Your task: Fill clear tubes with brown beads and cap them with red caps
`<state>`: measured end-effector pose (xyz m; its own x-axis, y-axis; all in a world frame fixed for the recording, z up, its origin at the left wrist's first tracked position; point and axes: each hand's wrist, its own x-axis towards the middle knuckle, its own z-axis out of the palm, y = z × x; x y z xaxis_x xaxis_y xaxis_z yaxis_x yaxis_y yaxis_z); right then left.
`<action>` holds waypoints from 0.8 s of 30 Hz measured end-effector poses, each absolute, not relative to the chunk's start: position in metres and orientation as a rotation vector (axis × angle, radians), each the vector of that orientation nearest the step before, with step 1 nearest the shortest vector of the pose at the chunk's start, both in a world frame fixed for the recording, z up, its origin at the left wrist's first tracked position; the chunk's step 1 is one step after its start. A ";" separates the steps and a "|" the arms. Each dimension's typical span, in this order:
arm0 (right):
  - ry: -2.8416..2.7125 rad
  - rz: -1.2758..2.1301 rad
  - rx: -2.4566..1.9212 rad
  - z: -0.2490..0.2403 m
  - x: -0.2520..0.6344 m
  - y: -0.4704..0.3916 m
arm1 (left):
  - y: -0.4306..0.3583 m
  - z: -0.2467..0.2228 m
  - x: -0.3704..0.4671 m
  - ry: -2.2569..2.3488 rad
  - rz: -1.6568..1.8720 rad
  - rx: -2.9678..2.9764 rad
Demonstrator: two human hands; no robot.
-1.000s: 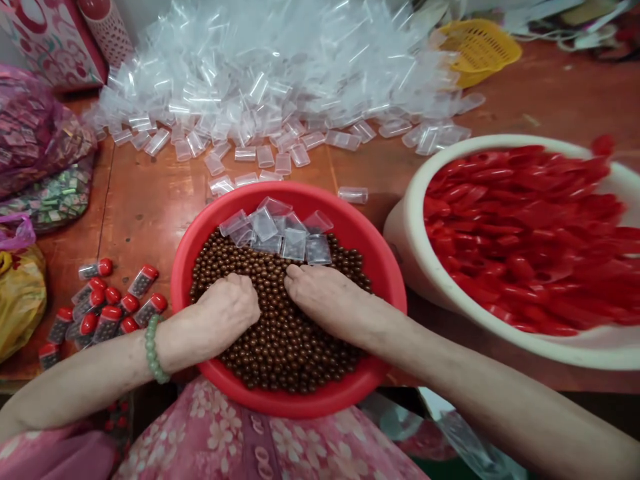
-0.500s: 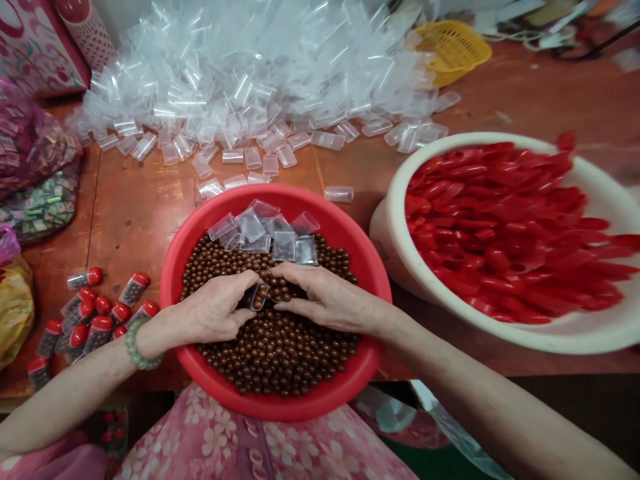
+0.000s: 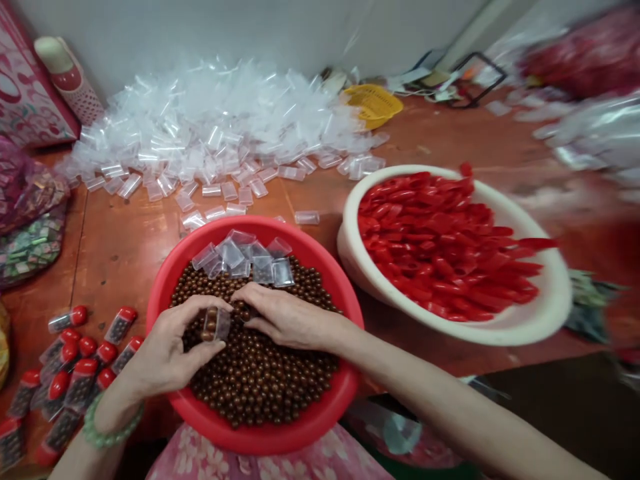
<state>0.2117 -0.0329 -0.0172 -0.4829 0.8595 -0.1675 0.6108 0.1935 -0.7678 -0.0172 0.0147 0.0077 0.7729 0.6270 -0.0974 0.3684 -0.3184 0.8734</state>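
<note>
My left hand (image 3: pixel 175 343) pinches a small clear plastic tube (image 3: pixel 223 325) by its sides, with a few brown balls visible inside it. Just right of the tube's open end, my right hand (image 3: pixel 280 317) curls thumb and fingers around several brown balls, partly hidden by the fingers. Both hands are over a red basin (image 3: pixel 170 273) that holds a heap of glossy brown balls (image 3: pixel 265 387). On the far side of that heap lie several empty clear tubes (image 3: pixel 231 253).
A white basin (image 3: pixel 557 300) of red caps (image 3: pixel 430 247) stands to the right. Behind lies a big pile of clear tubes (image 3: pixel 210 127), with a yellow basket (image 3: pixel 373 107) beside it. Filled, red-capped tubes (image 3: pixel 83 380) lie at the left, near bagged items (image 3: pixel 33 247).
My left hand has drawn the tube left, away from my right hand, and tilted it so the balls inside show. The view has shifted to the right and upward.
</note>
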 end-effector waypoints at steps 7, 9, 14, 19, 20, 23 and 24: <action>-2.203 1.182 -1.396 -0.021 0.204 -0.033 | 0.016 -0.003 -0.017 0.804 0.379 2.014; -2.211 1.174 -1.398 -0.024 0.203 -0.034 | 0.015 -0.003 -0.016 0.812 0.400 2.025; -2.295 1.115 -1.424 -0.024 0.198 -0.033 | 0.014 -0.009 -0.016 0.834 0.388 2.016; -2.360 1.047 -1.470 -0.021 0.192 -0.030 | 0.016 -0.013 -0.018 0.810 0.314 2.031; -2.357 1.058 -1.450 -0.018 0.193 -0.032 | 0.016 -0.012 -0.018 0.817 0.311 2.024; -2.298 1.025 -1.400 -0.003 0.209 -0.042 | 0.016 -0.009 -0.020 0.871 0.320 1.987; -2.242 0.970 -1.417 0.003 0.221 -0.047 | 0.016 -0.009 -0.020 0.888 0.329 1.975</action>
<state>0.2206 -0.0466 0.0029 -0.4593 0.8839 -0.0880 0.6696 0.2794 -0.6881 -0.0204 0.0164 -0.0092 0.7044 0.7001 -0.1165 0.4557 -0.3204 0.8304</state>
